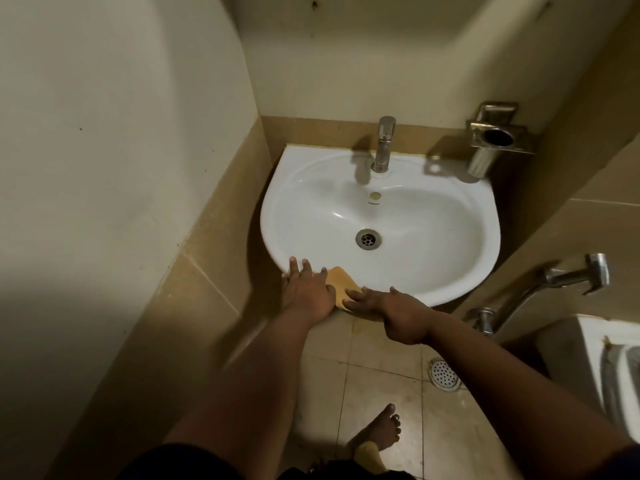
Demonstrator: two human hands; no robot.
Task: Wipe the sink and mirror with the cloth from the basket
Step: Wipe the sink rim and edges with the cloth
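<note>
Sink (pixel 429 271), the white oval ceramic basin in the wall corner, carries your folded orange cloth (pixel 341 284) over its near front rim. A steel pillar tap (pixel 383 143) stands on the sink's back ledge and a round metal drain (pixel 368 239) sits in the middle of the bowl. A metal wall holder with a cup (pixel 493 140) hangs just to the right of the sink, a chrome hose tap (pixel 540 289) juts out lower right, and a round floor drain (pixel 444 374) lies on the beige tiles. A small printed mark below the overflow hole is too small to read. Your left hand (pixel 306 292) lies flat, fingers spread, pressing the rim and the cloth's left edge. Your right hand (pixel 391 308) touches the cloth's right edge with outstretched fingers.
</note>
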